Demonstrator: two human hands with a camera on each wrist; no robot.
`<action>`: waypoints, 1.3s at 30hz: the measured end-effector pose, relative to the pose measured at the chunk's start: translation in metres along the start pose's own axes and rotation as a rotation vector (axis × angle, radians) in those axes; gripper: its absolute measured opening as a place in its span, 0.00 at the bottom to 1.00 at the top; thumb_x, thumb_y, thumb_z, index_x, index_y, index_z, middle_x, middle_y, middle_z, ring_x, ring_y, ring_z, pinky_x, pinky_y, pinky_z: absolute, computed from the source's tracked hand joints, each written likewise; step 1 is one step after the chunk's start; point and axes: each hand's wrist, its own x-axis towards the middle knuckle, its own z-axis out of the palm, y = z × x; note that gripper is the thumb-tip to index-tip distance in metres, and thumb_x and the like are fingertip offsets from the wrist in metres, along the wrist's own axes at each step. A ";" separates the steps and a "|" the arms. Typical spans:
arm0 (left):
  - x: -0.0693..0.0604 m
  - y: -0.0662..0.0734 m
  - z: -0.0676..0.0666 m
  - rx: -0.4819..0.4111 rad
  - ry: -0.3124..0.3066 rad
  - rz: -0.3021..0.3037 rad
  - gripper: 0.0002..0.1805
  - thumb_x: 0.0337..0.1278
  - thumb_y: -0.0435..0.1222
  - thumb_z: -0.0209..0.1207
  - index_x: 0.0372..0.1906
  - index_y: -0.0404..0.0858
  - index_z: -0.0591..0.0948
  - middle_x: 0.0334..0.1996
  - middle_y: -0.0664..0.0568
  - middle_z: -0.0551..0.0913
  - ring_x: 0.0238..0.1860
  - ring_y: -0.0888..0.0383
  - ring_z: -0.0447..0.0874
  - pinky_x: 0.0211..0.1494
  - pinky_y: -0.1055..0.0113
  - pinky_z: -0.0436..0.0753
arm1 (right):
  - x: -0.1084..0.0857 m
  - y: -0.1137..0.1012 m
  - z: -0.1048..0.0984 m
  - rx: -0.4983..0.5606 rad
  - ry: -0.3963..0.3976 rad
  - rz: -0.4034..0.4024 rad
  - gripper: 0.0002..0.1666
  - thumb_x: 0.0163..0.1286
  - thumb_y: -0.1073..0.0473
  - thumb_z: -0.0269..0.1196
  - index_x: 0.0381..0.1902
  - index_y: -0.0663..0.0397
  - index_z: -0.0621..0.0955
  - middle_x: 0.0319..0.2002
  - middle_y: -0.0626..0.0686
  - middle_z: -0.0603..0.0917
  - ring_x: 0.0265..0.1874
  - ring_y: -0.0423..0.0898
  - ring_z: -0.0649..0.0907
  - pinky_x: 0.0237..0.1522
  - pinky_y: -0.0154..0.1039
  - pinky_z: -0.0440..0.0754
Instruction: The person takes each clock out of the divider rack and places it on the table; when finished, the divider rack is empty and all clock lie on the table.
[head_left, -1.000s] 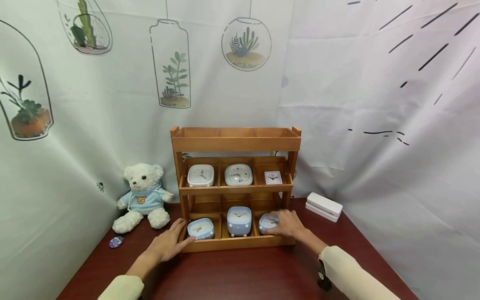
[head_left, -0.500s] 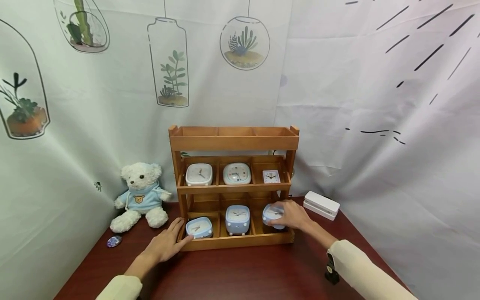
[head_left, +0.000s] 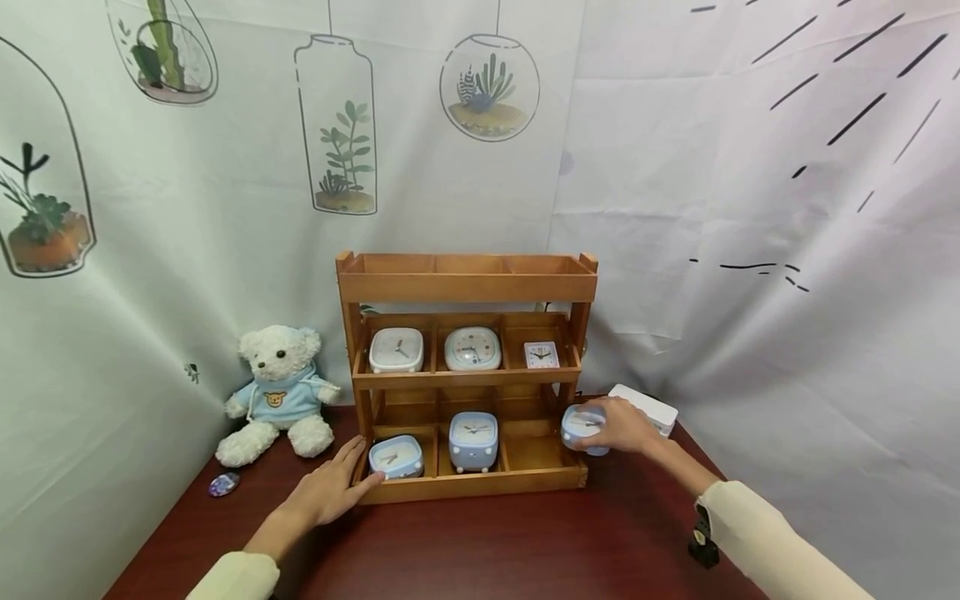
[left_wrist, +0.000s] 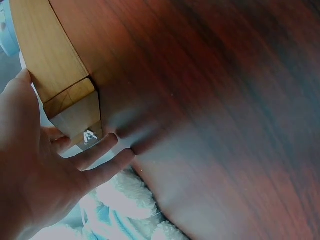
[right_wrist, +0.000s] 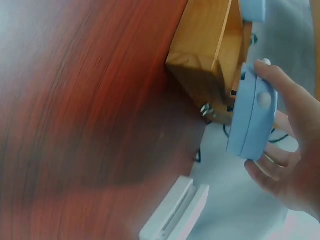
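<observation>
Right of the wooden rack (head_left: pixel 480 287), my right hand (head_left: pixel 625 425) grips a light-blue alarm clock (head_left: pixel 576 427) above the table. In the right wrist view, thumb and fingers hold the blue clock (right_wrist: pixel 250 117) by its edges, beside the rack's end. My left hand (head_left: pixel 326 490) rests at the rack's lower left corner, thumb on the front board and other fingers stretched along the side. The bottom tier holds a tilted blue clock (head_left: pixel 396 457) at left and an upright blue clock (head_left: pixel 473 442) in the middle; its right compartment holds no clock.
On the middle tier sit a white clock (head_left: pixel 397 350), a rounded clock (head_left: pixel 472 348) and a small square clock (head_left: pixel 541 355). A teddy bear (head_left: pixel 281 402) and a small purple oval disc (head_left: pixel 223 484) lie left. A white block-like object (head_left: pixel 643 402) stands behind my right hand.
My right hand has lifted the blue clock out of the bottom right compartment and carried it rightward, past the rack's end. My left hand has stayed at the left corner.
</observation>
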 end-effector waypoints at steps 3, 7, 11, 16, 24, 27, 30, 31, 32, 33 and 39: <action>0.000 0.001 -0.002 0.007 0.004 0.008 0.52 0.70 0.69 0.49 0.79 0.30 0.63 0.79 0.37 0.60 0.72 0.33 0.69 0.62 0.35 0.74 | -0.003 0.008 -0.005 -0.025 -0.001 0.030 0.38 0.49 0.35 0.81 0.53 0.50 0.90 0.47 0.52 0.90 0.41 0.49 0.85 0.34 0.44 0.80; 0.000 0.002 -0.004 0.012 0.009 0.020 0.51 0.70 0.68 0.50 0.78 0.29 0.65 0.79 0.36 0.61 0.72 0.34 0.69 0.63 0.35 0.74 | -0.004 0.020 -0.003 -0.034 0.013 0.067 0.39 0.48 0.37 0.82 0.53 0.52 0.89 0.47 0.54 0.89 0.42 0.51 0.85 0.36 0.47 0.82; 0.000 0.002 -0.004 0.020 -0.005 0.008 0.52 0.69 0.69 0.50 0.78 0.29 0.65 0.78 0.37 0.62 0.68 0.34 0.74 0.60 0.36 0.76 | -0.003 0.033 0.008 -0.004 -0.001 0.082 0.40 0.49 0.40 0.82 0.55 0.57 0.88 0.46 0.56 0.89 0.40 0.50 0.85 0.36 0.46 0.82; 0.001 0.002 -0.002 0.017 -0.019 -0.005 0.53 0.69 0.70 0.50 0.78 0.30 0.65 0.79 0.38 0.61 0.64 0.34 0.78 0.57 0.37 0.78 | 0.000 0.046 0.024 0.014 -0.018 0.053 0.39 0.51 0.45 0.83 0.55 0.63 0.86 0.45 0.60 0.88 0.39 0.53 0.86 0.39 0.47 0.82; 0.001 0.002 -0.002 0.009 -0.019 -0.020 0.53 0.69 0.70 0.49 0.79 0.32 0.64 0.80 0.39 0.60 0.64 0.34 0.78 0.57 0.37 0.78 | -0.003 0.054 0.038 0.081 -0.007 -0.014 0.35 0.51 0.54 0.82 0.51 0.71 0.85 0.44 0.65 0.87 0.42 0.60 0.85 0.43 0.52 0.82; 0.000 0.002 -0.001 0.008 -0.016 -0.019 0.53 0.69 0.71 0.49 0.79 0.32 0.64 0.80 0.40 0.60 0.64 0.34 0.78 0.56 0.37 0.78 | -0.006 0.056 0.040 0.116 0.002 -0.033 0.33 0.52 0.56 0.82 0.50 0.73 0.85 0.43 0.65 0.87 0.38 0.58 0.84 0.41 0.49 0.81; -0.001 0.002 -0.001 0.009 -0.015 -0.017 0.53 0.68 0.71 0.49 0.79 0.32 0.64 0.80 0.40 0.61 0.65 0.35 0.78 0.56 0.37 0.78 | -0.008 0.057 0.042 0.128 0.032 -0.054 0.32 0.52 0.58 0.81 0.49 0.74 0.84 0.40 0.64 0.86 0.35 0.55 0.83 0.38 0.47 0.80; -0.001 0.002 -0.001 0.009 -0.016 -0.017 0.53 0.68 0.71 0.49 0.79 0.32 0.64 0.80 0.40 0.61 0.65 0.35 0.77 0.57 0.37 0.78 | -0.009 0.057 0.043 0.126 0.043 -0.066 0.31 0.52 0.59 0.81 0.49 0.73 0.84 0.39 0.64 0.86 0.34 0.55 0.83 0.38 0.47 0.80; -0.001 0.001 -0.001 0.008 -0.017 -0.018 0.53 0.68 0.71 0.49 0.79 0.32 0.64 0.80 0.39 0.61 0.65 0.35 0.77 0.57 0.37 0.78 | -0.009 0.056 0.043 0.129 0.050 -0.068 0.30 0.52 0.60 0.80 0.49 0.73 0.84 0.38 0.63 0.86 0.34 0.55 0.83 0.38 0.47 0.80; -0.001 0.001 -0.001 0.008 -0.019 -0.017 0.53 0.68 0.71 0.49 0.79 0.32 0.63 0.80 0.39 0.60 0.66 0.35 0.77 0.57 0.37 0.78 | -0.009 0.056 0.043 0.125 0.055 -0.072 0.30 0.53 0.60 0.80 0.50 0.73 0.84 0.38 0.63 0.86 0.34 0.55 0.83 0.38 0.47 0.79; 0.000 0.001 -0.002 0.004 -0.023 -0.005 0.53 0.70 0.70 0.48 0.79 0.31 0.63 0.79 0.38 0.60 0.67 0.34 0.75 0.58 0.35 0.76 | -0.006 0.047 0.038 0.133 0.055 -0.063 0.27 0.55 0.62 0.79 0.51 0.69 0.84 0.43 0.64 0.87 0.41 0.60 0.85 0.44 0.54 0.80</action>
